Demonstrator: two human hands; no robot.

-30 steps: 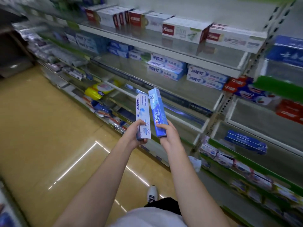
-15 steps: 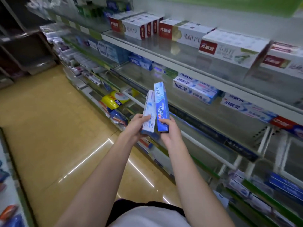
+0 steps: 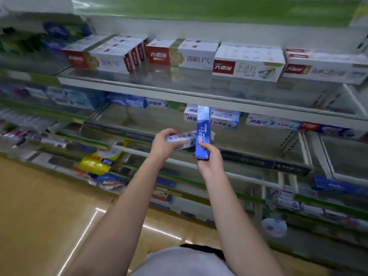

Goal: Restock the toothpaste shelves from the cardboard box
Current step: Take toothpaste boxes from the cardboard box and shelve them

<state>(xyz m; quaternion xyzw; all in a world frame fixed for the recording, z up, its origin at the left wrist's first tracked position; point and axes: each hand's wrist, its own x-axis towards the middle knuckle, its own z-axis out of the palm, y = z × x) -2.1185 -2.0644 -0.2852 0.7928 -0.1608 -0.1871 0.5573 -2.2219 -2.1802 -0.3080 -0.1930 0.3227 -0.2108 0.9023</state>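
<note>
My left hand grips a white and blue toothpaste box that lies sideways, pointing right. A blue toothpaste box stands upright in my right hand, held by its lower end and crossing in front of the white one. Both boxes hover in front of the middle glass shelf, which carries a row of white and blue toothpaste boxes at its back. No cardboard box is in view.
The upper shelf holds red and white toothpaste cartons. Lower shelves carry blue boxes at the right and a yellow pack at the left. The tan floor spreads to the lower left.
My view has turned to face the shelves. My left hand has tipped its white box from upright to sideways. Both hands have moved closer to the middle shelf.
</note>
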